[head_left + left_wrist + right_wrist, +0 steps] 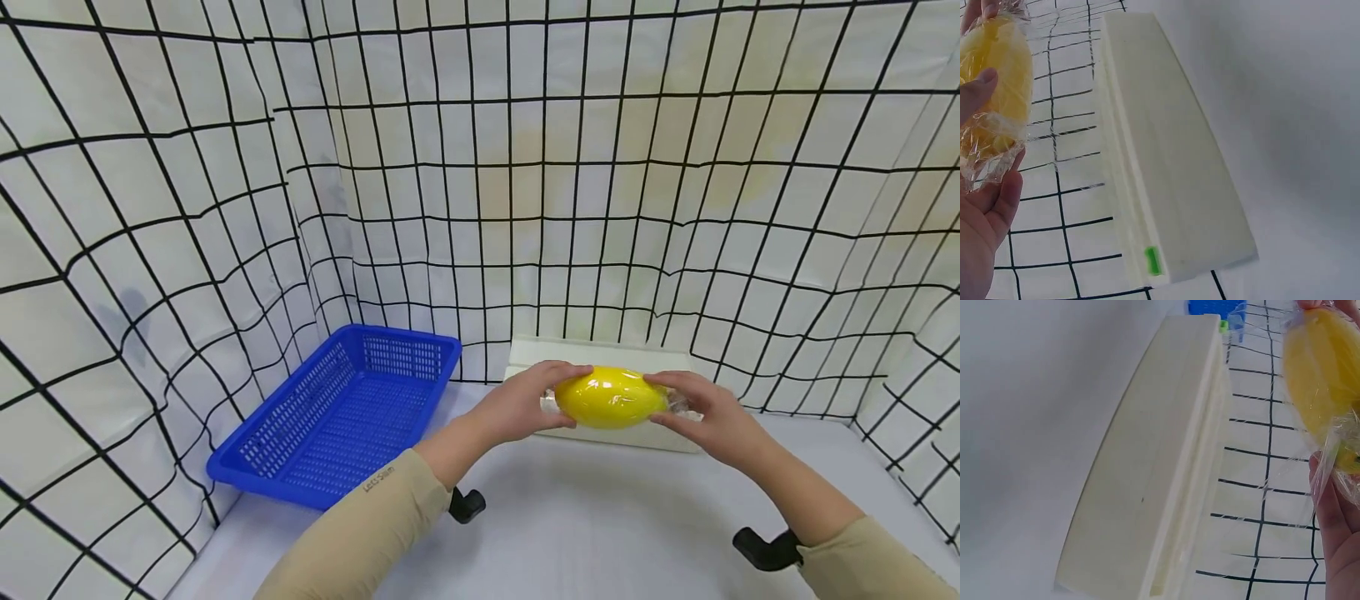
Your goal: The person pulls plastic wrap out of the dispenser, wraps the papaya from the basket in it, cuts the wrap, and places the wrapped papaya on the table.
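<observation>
A smooth yellow oval fruit (611, 398), its exact kind unclear, is held up lengthwise between both hands. Clear plastic film wraps it, bunched and crinkled at the ends. My left hand (513, 402) grips the left end, thumb and fingers on opposite sides. On the right end, my right hand (712, 417) pinches in the same way, with loose film (1341, 444) by its fingers. Behind and below the fruit lies a long white box (1166, 137), apparently a cling film dispenser, with a green slider (1153, 260) near one end. The hands partly hide it in the head view.
To the left, a blue plastic basket (345, 417) with perforated walls sits on the white table (585, 525). Black wire grid panels (570, 158) backed by white sheeting enclose the back and sides. Black mounts (468, 506) stick out at the wrists.
</observation>
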`<state>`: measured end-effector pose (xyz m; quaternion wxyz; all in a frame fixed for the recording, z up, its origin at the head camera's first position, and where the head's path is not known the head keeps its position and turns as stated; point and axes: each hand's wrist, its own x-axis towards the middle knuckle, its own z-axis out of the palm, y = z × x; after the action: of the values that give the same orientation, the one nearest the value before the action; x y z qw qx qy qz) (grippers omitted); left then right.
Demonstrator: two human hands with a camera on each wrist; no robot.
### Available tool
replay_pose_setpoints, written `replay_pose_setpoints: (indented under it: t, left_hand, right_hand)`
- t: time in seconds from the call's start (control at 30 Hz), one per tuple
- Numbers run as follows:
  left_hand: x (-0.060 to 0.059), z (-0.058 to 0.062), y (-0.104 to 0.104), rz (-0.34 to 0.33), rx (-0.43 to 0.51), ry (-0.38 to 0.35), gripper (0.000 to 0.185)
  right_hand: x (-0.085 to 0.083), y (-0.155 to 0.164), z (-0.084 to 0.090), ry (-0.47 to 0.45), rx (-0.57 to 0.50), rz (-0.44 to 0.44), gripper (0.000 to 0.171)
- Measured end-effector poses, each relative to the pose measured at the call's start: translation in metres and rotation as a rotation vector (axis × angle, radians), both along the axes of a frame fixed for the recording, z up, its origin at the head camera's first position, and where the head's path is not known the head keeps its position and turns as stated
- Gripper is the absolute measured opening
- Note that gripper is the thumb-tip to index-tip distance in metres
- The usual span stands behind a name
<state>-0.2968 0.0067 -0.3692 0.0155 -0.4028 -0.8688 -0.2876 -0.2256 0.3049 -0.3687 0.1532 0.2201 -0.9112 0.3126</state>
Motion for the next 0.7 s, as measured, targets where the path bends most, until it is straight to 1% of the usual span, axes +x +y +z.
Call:
replay_pose_setpoints:
  t: [0.1,0.2,0.43,0.57,0.7]
  left_hand:
    - [-0.005,0.009,0.002,-0.018,-0.013,0.019,0.074]
    - [-0.008,0.019,0.003,-0.026,-0.022,0.032,0.074]
    - [-0.008,0.041,0.003,-0.039,-0.027,0.061,0.074]
    - [-0.007,0.050,0.001,-0.043,-0.033,0.062,0.073]
    - [-0.003,0.054,-0.001,-0.045,-0.032,0.053,0.074]
  right_hand:
    - [0.000,0.000,0.006,-0.012,-0.029,-0.002,0.049]
    - [0.000,0.001,0.014,-0.010,-0.036,-0.009,0.049]
    - [0.002,0.002,0.033,-0.005,-0.028,-0.027,0.050]
    - [0.005,0.002,0.042,0.019,-0.010,-0.018,0.049]
    - [0.009,0.002,0.047,-0.003,-0.005,-0.022,0.048]
